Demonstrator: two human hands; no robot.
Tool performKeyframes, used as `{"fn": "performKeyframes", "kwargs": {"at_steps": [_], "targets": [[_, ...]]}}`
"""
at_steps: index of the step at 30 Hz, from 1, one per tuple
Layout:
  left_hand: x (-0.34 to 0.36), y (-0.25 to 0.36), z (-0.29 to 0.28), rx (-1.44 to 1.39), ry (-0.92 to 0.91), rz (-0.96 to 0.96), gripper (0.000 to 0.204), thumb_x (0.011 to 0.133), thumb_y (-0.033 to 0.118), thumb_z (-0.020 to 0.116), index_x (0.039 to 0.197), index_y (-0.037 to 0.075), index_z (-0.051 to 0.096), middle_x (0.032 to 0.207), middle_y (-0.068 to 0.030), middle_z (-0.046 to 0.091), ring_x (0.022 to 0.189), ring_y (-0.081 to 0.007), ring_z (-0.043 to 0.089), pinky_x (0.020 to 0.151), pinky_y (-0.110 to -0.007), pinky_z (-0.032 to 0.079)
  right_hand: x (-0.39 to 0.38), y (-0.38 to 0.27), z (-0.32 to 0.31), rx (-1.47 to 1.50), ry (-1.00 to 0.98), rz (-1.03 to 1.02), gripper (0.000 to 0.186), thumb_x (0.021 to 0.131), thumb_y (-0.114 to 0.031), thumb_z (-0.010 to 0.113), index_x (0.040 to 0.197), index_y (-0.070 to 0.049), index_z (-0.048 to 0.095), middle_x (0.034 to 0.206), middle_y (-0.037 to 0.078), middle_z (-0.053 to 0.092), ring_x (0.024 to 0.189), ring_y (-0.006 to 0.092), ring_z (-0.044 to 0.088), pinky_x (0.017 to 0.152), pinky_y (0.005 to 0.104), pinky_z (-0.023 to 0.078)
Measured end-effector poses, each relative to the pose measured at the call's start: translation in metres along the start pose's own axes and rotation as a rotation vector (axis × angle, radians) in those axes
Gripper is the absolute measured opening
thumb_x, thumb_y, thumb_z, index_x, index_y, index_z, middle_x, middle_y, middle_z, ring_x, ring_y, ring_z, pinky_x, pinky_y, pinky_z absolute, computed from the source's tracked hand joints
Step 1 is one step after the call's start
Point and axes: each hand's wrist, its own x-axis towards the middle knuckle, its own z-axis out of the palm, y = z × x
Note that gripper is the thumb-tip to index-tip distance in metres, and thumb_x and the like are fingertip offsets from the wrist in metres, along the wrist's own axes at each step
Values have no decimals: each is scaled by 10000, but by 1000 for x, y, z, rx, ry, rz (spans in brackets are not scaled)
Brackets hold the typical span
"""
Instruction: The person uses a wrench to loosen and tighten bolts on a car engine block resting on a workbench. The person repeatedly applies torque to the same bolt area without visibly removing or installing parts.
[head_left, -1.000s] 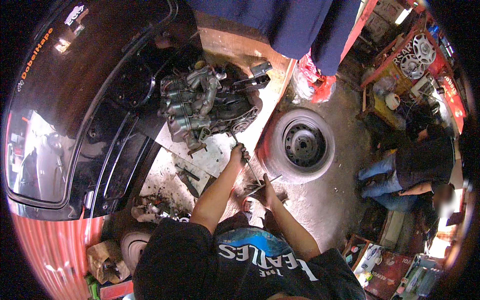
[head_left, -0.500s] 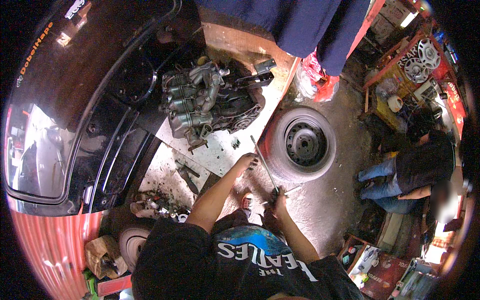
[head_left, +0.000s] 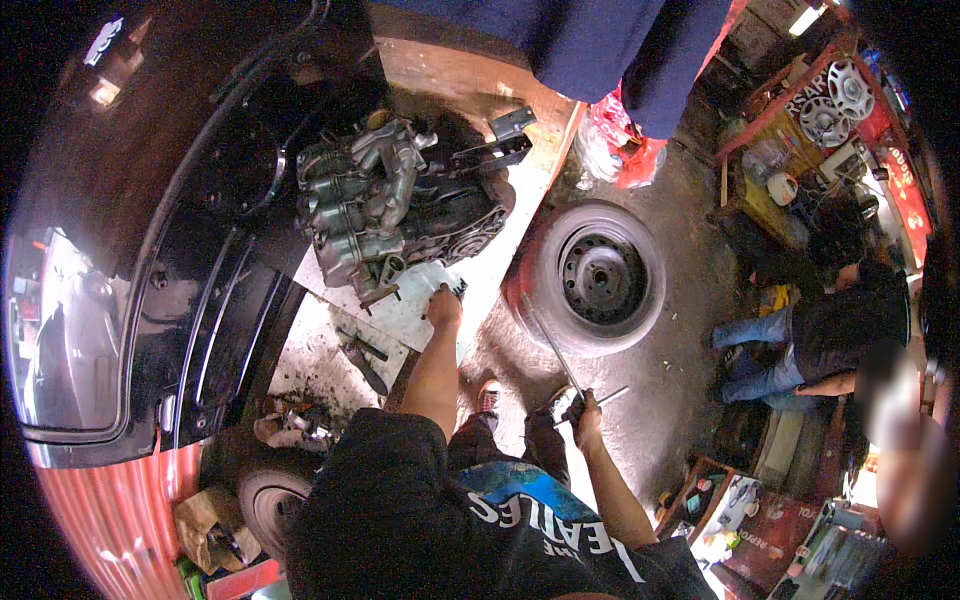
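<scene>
My right hand [head_left: 589, 412] is closed around a long metal T-handle wrench [head_left: 555, 345], near its crossbar. The shaft slants up and left, and its far tip overlaps the left side of a tyre on a black steel wheel [head_left: 603, 280]. My left hand [head_left: 441, 307] is over the white board [head_left: 400, 318], its fingers extended beside a few small dark parts [head_left: 459, 286]. Whether it touches them is hard to see. A greasy metal engine [head_left: 375, 195] rests on the board just beyond my left hand.
A black car body [head_left: 215, 300] runs along the left. Dirty metal parts [head_left: 300, 425] and another wheel [head_left: 275, 500] lie at lower left. Red and white plastic bags [head_left: 625, 145] are beyond the tyre. At right, another person [head_left: 840, 335] bends near a cluttered bench [head_left: 770, 190].
My left hand has moved left from beside the wrench shaft to the small parts on the board. My right hand still holds the wrench, now slightly lower and further right.
</scene>
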Motion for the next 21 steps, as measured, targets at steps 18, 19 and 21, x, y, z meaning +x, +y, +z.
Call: {"fn": "performKeyframes", "kwargs": {"at_steps": [18,19,21], "targets": [[25,45,5,-1202,51,-219,188,819,138,694,969,43,633,920,-123,693,687,-226,685,587,-346,542,-10,6,20,-63,-13,5,341,970,-398,494,743,-145,528,590,-14,446,503,130,415,500,292,382],[20,54,-6,-1390,33,-241,198,826,98,702,1001,40,631,912,-83,682,614,-181,665,509,-299,513,-9,7,22,-76,20,14,334,966,-394,500,751,-143,542,598,-12,465,509,130,428,500,288,383],[13,69,-31,-1598,37,-352,198,840,102,695,1014,36,626,933,-71,676,628,-173,662,494,-284,500,-6,10,26,-8,39,-2,337,968,-395,491,751,-142,539,593,-13,459,510,128,425,507,289,385]]}}
